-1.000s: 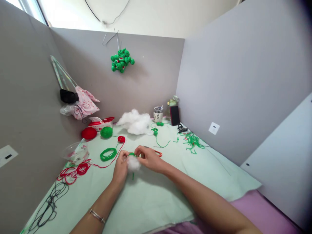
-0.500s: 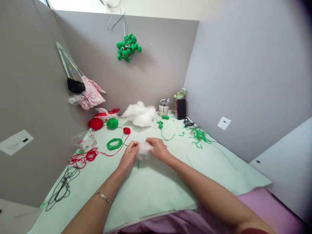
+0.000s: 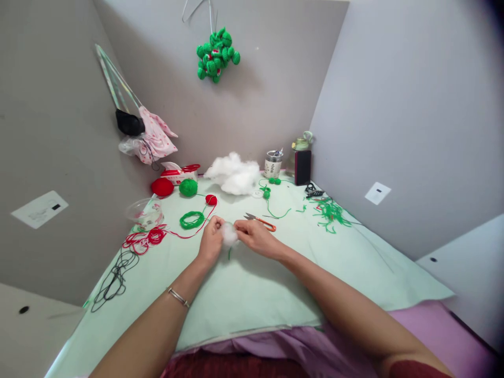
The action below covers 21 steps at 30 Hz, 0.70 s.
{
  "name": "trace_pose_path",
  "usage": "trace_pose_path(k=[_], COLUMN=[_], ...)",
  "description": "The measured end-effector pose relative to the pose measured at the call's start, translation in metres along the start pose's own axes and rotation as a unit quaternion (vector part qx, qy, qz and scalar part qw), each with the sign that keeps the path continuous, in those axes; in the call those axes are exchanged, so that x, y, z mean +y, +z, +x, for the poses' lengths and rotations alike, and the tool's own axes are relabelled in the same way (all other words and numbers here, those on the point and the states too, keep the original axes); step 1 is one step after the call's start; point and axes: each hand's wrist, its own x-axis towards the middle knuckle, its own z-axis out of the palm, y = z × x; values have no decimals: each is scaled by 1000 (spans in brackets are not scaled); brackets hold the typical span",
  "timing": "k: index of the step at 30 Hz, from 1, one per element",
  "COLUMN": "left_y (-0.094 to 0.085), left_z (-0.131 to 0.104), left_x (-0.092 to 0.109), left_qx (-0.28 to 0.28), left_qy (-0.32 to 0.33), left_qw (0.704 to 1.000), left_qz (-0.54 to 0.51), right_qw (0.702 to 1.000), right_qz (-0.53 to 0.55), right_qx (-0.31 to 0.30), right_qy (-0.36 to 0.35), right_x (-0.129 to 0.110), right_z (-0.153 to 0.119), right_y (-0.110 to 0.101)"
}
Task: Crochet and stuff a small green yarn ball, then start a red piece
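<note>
A small tuft of white stuffing (image 3: 229, 234) is between my hands above the pale green cloth (image 3: 252, 294). My left hand (image 3: 211, 240) pinches its left side, and my right hand (image 3: 255, 237) pinches its right side. A short green yarn end (image 3: 229, 254) shows just below the tuft; what it belongs to is hidden. Orange-handled scissors (image 3: 268, 226) lie beyond my right hand. Left of my left hand rest a green yarn coil (image 3: 191, 220) and a small red ball (image 3: 211, 200). A large white stuffing pile (image 3: 234, 174) sits farther back.
Red yarn (image 3: 155, 236), black cord (image 3: 114, 283) and a clear bowl (image 3: 145, 214) lie left. Green scraps (image 3: 331, 212), a dark phone (image 3: 303, 168) and a can (image 3: 273, 165) stand or lie at right and back. Green knitted pieces (image 3: 216, 55) hang above.
The camera view has tilted down. The tuft between my hands looks smaller and more compact, and my hands are closer together. The scissors show more fully.
</note>
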Motion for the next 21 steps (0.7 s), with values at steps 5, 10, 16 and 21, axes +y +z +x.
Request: trace_pose_path(k=[5,10,16,21], left_y=[-3,5,7,5], left_z=[4,-4,-9,-10], left_x=[0,5,9,8], left_qx=[39,17,24,40], left_qy=[-7,20,61,90], left_qw=[999,999,997,995], left_qz=[-29,-33,-29,-17], right_qw=[996,984,982,996], right_qz=[62,168,175,81], right_qx=[61,54,73,34], right_qy=[-20,-19,17,9], right_x=[-7,-10,-2,0], right_z=[0,2,6,5], right_y=[-9,-16,-13,-3])
